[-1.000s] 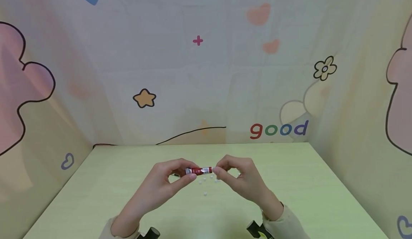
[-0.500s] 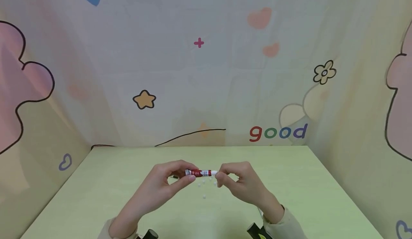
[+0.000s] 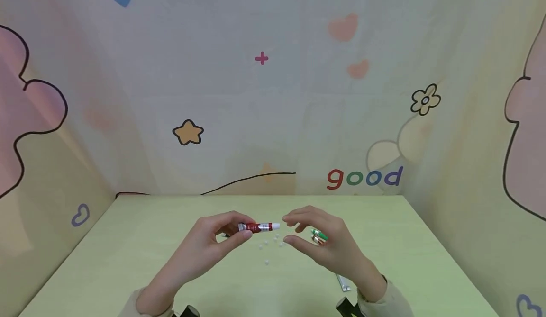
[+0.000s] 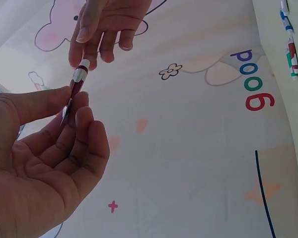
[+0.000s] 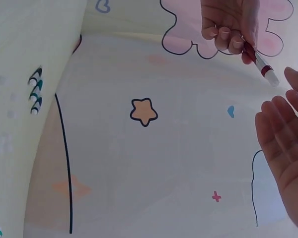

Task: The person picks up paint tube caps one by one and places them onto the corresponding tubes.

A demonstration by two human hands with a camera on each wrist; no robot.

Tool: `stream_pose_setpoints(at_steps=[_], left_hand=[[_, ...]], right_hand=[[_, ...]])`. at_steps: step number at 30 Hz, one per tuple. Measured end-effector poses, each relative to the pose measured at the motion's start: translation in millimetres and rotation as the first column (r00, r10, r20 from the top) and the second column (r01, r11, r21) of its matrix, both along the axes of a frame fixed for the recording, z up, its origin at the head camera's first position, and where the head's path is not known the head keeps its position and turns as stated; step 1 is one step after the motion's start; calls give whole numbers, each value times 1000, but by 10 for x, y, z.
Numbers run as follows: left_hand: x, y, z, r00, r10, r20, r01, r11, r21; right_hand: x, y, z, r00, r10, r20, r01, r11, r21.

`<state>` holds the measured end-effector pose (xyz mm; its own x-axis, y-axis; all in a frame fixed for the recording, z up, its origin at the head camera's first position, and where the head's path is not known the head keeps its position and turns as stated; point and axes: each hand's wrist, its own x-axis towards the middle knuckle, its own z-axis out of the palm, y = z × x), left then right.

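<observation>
My left hand pinches a small red and silver paint tube between thumb and fingers, above the table. The tube lies nearly level in the head view, its white cap pointing right. In the left wrist view the left thumb and fingertips grip its lower end, and the cap is on. Just beyond the cap, my right hand has its thumb and fingers spread and holds nothing. From the right wrist view, a gap lies between the cap and the right fingers.
Several small white pieces lie on the pale green table below the hands. A green tube and an orange-brown tube lie partly behind the right hand. A silver tube end shows by the right wrist. Patterned cloth stands behind.
My right fingers have let go of the white cap and spread apart, the hand drawing back to the right. The left hand still holds the tube, slightly further left.
</observation>
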<state>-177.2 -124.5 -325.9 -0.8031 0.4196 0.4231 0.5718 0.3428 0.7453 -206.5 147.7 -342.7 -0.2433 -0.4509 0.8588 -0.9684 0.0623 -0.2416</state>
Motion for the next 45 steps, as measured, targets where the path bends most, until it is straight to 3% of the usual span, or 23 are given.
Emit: stream_pose_setpoints(at_steps=[7, 15, 22, 26, 32, 36, 40, 42, 43, 45], left_hand=[[-3, 57, -142, 1000, -17, -21, 17, 1000, 6], [76, 91, -351, 998, 20, 63, -20, 1000, 9], [85, 92, -435, 997, 2, 76, -3, 1000, 8], [96, 99, -424, 995, -5, 103, 2, 1000, 24], [119, 125, -415, 994, 1, 113, -6, 999, 46], [115, 144, -429, 996, 13, 89, -17, 998, 53], [105, 153, -433, 997, 23, 80, -28, 998, 58], [104, 151, -431, 996, 26, 80, -30, 998, 56], [105, 148, -429, 996, 26, 83, -31, 998, 53], [105, 135, -421, 996, 25, 90, -29, 999, 43]], right_hand=[[9, -18, -94, 997, 16, -81, -14, 999, 33], [56, -25, -253, 998, 58, -39, -55, 996, 67], [63, -49, -336, 997, 58, -49, -54, 997, 63], [71, -52, -357, 999, 45, -15, -44, 998, 55], [109, -52, -359, 990, 31, 135, -36, 999, 30], [151, -48, -341, 955, 14, 297, -19, 1000, 15], [185, -52, -306, 865, 24, 501, -19, 1000, -14], [196, -55, -297, 829, 34, 558, -22, 999, -30], [201, -55, -295, 818, 32, 575, -17, 999, -31], [207, -58, -299, 820, 14, 572, -5, 1000, -17]])
